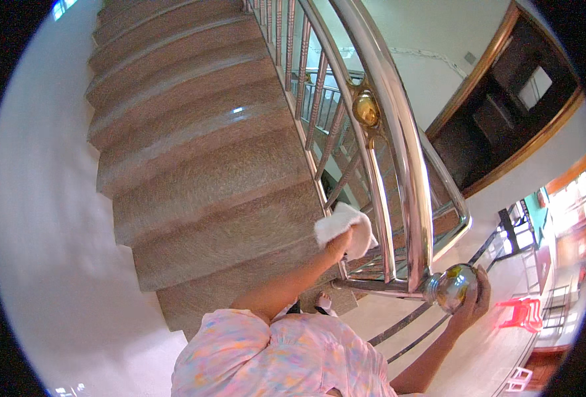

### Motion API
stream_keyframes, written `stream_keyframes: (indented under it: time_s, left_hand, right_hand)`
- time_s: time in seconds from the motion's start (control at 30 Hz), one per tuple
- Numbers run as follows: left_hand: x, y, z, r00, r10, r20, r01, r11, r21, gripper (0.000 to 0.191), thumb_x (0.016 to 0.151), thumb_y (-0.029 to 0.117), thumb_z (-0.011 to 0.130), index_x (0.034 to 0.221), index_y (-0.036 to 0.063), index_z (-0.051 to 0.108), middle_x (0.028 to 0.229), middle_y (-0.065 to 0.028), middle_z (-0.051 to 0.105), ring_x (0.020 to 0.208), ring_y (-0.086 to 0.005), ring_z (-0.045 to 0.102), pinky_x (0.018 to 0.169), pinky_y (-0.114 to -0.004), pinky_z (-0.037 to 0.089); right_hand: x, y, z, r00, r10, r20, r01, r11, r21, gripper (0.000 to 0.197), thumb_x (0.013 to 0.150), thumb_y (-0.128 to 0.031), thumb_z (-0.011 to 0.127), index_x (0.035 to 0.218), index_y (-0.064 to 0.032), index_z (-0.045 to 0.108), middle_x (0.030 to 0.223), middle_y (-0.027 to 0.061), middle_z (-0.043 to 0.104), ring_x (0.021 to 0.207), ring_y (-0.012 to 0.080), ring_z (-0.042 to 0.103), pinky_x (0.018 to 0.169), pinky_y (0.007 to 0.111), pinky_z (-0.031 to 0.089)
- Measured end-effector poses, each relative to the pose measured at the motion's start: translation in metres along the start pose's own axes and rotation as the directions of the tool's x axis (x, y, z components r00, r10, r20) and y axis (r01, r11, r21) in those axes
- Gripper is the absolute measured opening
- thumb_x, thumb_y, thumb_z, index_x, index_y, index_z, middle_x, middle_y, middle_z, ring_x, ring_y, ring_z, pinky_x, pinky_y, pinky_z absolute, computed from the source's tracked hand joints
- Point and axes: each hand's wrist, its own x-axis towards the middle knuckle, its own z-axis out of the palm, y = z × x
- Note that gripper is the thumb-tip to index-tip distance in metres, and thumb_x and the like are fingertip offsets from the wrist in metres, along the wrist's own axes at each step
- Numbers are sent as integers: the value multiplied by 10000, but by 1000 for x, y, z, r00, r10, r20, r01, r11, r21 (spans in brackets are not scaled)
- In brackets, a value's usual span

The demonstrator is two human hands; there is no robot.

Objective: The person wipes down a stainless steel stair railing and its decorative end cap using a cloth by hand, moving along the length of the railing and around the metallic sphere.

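My left hand holds a white cloth up against the metal balusters of the stair railing, low down near the bottom steps. The cloth covers most of the fingers. On the right, my right hand is wrapped around the shiny ball finial at the lower end of the railing. A thick polished metal handrail runs up and away from that ball. Between the handrail and a thinner rail sits a gold-coloured ball ornament.
Brown stone stairs rise ahead, bordered by a white wall on the left. A dark doorway with a wooden frame is at the upper right. Red plastic chairs and a white plastic stool stand on the floor at right.
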Motion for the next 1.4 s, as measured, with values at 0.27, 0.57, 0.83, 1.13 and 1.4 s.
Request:
stream_keyframes:
  time_s: [0.27,0.57,0.83,1.13,1.4]
  left_hand:
    - [-9,198,-1,970,242,32,-240,968,-73,260,889,116,479,1127,22,522,1053,-60,564,987,-176,524,885,-305,410]
    - [-8,297,88,574,611,545,-797,264,544,314,812,329,561,997,79,603,1004,-116,579,1063,-296,501,942,-525,316]
    - [48,264,144,150,371,916,-926,-271,262,354,737,391,567,842,58,620,916,-88,574,967,-311,505,932,-648,233]
    - [86,326,144,217,164,962,-934,-252,253,252,730,323,591,738,71,597,770,-65,542,882,-259,522,911,-572,303]
    - [192,447,127,407,306,861,-754,-420,506,187,716,264,599,704,82,644,795,-72,609,994,-250,513,1001,-528,238]
  right_hand:
    - [-3,8,-3,999,49,-18,-45,985,168,273,804,-96,516,1031,42,575,1140,176,563,1080,280,520,949,383,390]
    - [-3,8,0,1000,15,-5,-14,994,110,281,790,-89,507,1035,36,565,1145,167,553,1070,250,515,958,356,368]
    - [-5,0,-1,998,50,-45,-44,991,130,247,745,-107,558,943,36,587,1089,198,578,1039,290,548,914,388,420]
    - [-5,-11,-8,999,52,-14,-51,994,101,219,732,-135,574,897,6,598,971,181,616,931,320,574,879,423,420]
    - [-7,-23,-9,989,127,77,-127,992,-14,220,799,-189,574,892,5,621,988,197,614,944,352,561,872,490,420]
